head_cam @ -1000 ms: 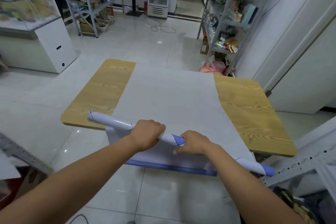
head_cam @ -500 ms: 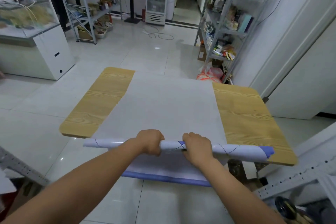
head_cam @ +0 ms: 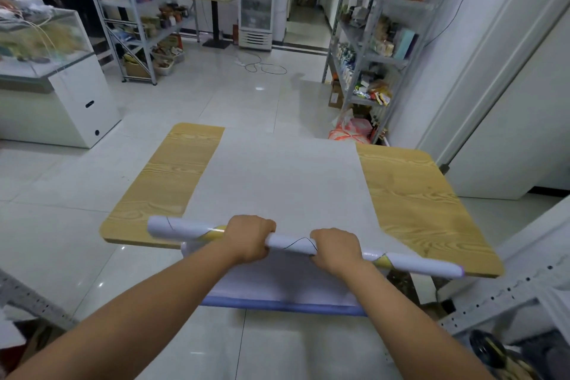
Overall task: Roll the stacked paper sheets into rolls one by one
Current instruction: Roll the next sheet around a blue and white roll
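Observation:
A long white paper roll (head_cam: 293, 244) with thin black lines and yellow patches lies across the near edge of the wooden table (head_cam: 410, 194). My left hand (head_cam: 249, 237) grips it left of centre and my right hand (head_cam: 334, 248) grips it right of centre, both closed around the tube. Beyond the roll, the stack of white paper sheets (head_cam: 283, 176) lies flat down the middle of the table. The near end of the stack hangs over the table's front edge below my hands, showing a blue border (head_cam: 283, 307).
Metal shelving racks (head_cam: 370, 40) with goods stand at the right and at the back left. A white counter with a glass case (head_cam: 61, 86) is at the left. A perforated metal rail (head_cam: 509, 293) crosses the lower right. Tiled floor surrounds the table.
The roll has turned from slanted to nearly level and moved onto the table's near edge. Both hands shifted with it and keep their grip. The visible print changed from blue to yellow patches.

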